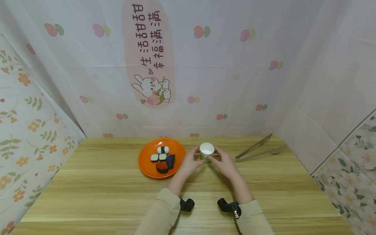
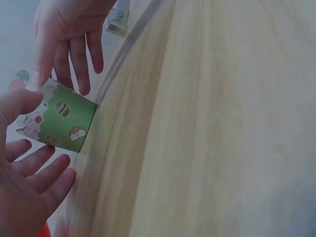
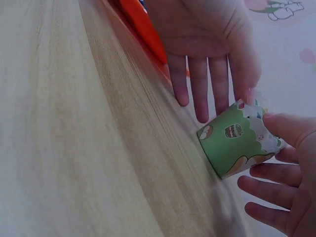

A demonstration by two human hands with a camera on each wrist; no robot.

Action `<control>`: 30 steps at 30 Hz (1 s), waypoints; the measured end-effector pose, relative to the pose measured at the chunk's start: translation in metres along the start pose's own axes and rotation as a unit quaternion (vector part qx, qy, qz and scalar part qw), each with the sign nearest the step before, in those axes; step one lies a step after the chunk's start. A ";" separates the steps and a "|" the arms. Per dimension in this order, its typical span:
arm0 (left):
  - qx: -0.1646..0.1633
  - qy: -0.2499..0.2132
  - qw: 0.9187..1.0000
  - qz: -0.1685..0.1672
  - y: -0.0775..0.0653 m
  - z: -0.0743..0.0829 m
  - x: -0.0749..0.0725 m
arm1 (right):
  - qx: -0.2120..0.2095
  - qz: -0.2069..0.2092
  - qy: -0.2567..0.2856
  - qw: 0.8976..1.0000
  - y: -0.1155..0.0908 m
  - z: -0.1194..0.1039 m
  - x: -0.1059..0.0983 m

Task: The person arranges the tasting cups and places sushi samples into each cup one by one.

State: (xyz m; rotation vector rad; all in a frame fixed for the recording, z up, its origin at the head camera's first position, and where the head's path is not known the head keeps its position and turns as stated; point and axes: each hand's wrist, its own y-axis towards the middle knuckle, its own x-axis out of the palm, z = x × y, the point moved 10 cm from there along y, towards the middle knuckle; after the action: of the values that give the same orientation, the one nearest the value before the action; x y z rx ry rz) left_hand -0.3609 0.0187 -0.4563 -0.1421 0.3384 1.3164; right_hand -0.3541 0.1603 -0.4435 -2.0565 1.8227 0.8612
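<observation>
A small green paper baking cup with a scalloped, patterned white rim stands upright between my hands, its base right at the wooden tabletop. My left hand holds it from the left, thumb at the rim and fingers behind. From the other side my right hand pinches it, its thumb also at the rim. Printed food and animal pictures show on the cup's wall in the left wrist view. White shows inside the cup from above.
Left of the hands is an orange plate bearing several sushi pieces and a dark blue item. Metal tongs lie spread at the back right. A printed curtain hangs behind the table.
</observation>
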 end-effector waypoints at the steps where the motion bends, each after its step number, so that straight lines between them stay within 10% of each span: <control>1: -0.002 -0.002 1.000 0.000 0.000 0.000 0.001 | 0.002 0.001 0.002 1.000 0.000 0.001 0.000; 30: -0.017 0.022 0.999 0.044 0.009 -0.008 0.001 | 0.024 0.000 -0.013 1.000 0.003 0.004 0.002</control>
State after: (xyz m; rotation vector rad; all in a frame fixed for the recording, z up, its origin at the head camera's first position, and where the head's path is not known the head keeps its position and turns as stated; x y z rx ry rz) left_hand -0.3703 0.0191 -0.4633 -0.1875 0.3638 1.4075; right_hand -0.3580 0.1611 -0.4474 -2.0072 1.8121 0.8307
